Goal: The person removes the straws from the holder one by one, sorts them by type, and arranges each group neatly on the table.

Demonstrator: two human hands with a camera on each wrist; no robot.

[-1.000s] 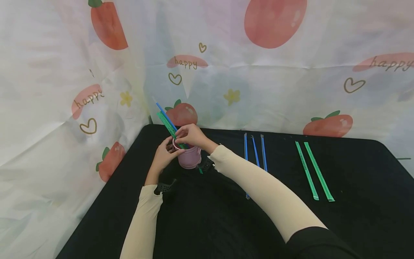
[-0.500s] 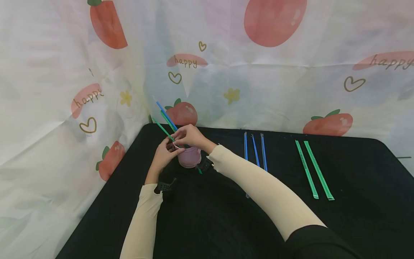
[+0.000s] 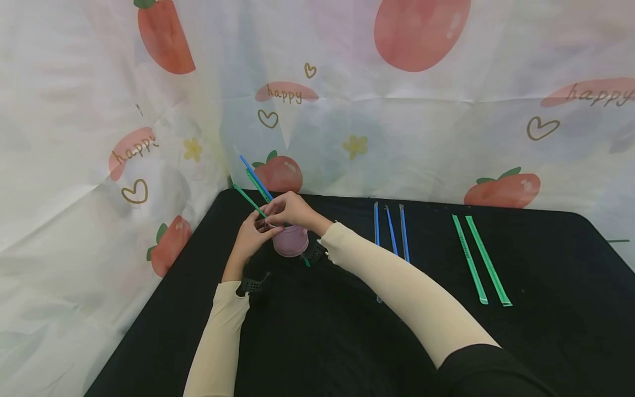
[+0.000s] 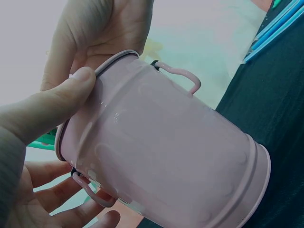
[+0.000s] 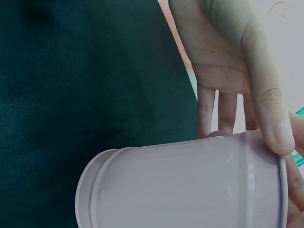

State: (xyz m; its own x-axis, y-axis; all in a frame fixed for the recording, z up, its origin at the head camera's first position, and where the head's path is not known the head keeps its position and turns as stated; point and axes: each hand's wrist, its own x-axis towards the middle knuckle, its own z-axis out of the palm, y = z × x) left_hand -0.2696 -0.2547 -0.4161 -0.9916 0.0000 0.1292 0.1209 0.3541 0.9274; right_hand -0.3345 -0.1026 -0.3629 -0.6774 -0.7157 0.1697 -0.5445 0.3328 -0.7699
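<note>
A pink metal bucket (image 3: 290, 241) with small side handles stands at the back left of the table. My left hand (image 3: 248, 240) holds its rim, thumb on the near wall and fingers behind. Over the bucket's mouth, my right hand (image 3: 294, 210) has curled fingers and seems to pinch a green wrapped straw (image 3: 249, 199) leaning out to the left; the exact contact is hidden. Another green straw (image 3: 255, 181) and a blue straw (image 3: 252, 172) lean out beside it. In the left wrist view the bucket (image 4: 166, 142) fills the middle; the right wrist view shows its wall (image 5: 190, 180).
Several blue straws (image 3: 392, 231) lie right of the bucket, partly under the right sleeve (image 3: 397, 275). Farther right lie two green straws (image 3: 482, 259). A green tip (image 3: 307, 263) shows by the bucket's base. A printed cloth (image 3: 421, 138) hangs behind the black table (image 3: 307, 342).
The green straws, close together a second ago, have spread apart, one tilting lower to the left. Both hands have stayed nearly in place at the bucket.
</note>
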